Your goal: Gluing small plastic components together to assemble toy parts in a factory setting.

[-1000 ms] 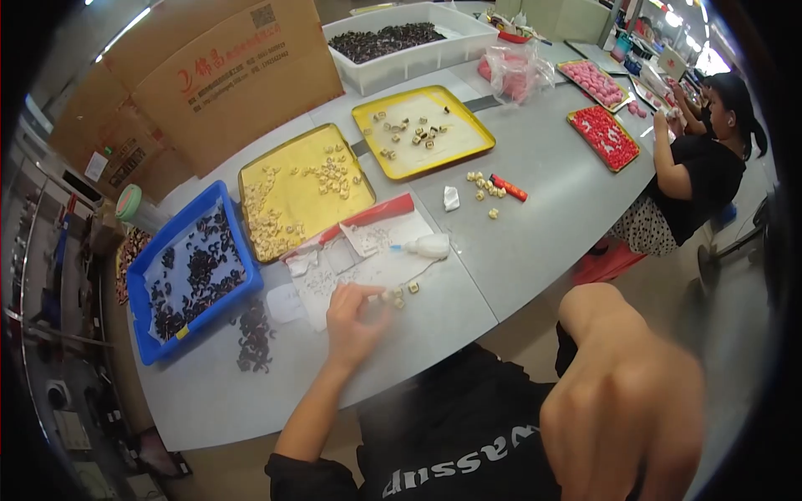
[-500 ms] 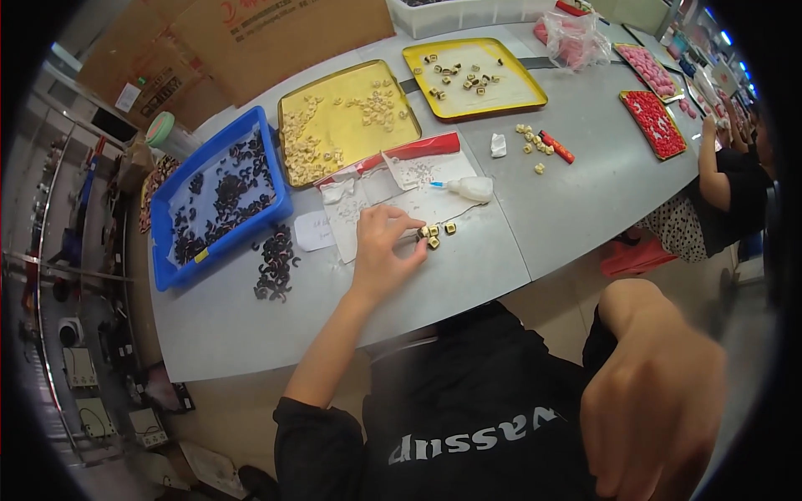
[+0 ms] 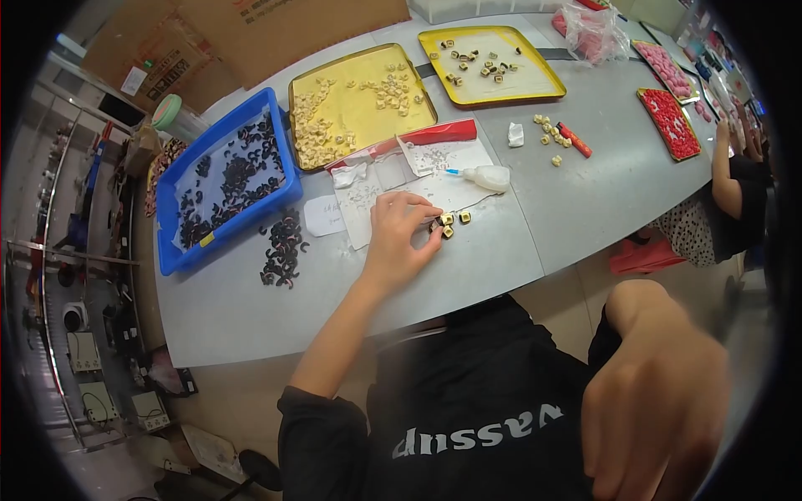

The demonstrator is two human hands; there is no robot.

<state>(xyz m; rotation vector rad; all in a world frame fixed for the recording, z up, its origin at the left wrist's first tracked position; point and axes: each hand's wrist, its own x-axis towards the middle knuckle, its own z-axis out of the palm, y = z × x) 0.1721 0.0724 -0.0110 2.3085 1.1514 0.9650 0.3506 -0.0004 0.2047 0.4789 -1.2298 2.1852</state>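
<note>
Right hand (image 3: 660, 409): close to lens, blurred, nothing visibly held; open or closed, cannot tell. Left hand (image 3: 397, 238): on table (image 3: 535, 242), fingertips pinching one bead (image 3: 436, 230) beside two more. Beads: small, cube-like, tan with dark holes. Judged light, rigid, prone to roll; pinch opposite flat faces. Beyond: glue bottle (image 3: 489, 176), yellow trays (image 3: 359, 104), blue tray (image 3: 225, 179).
</note>
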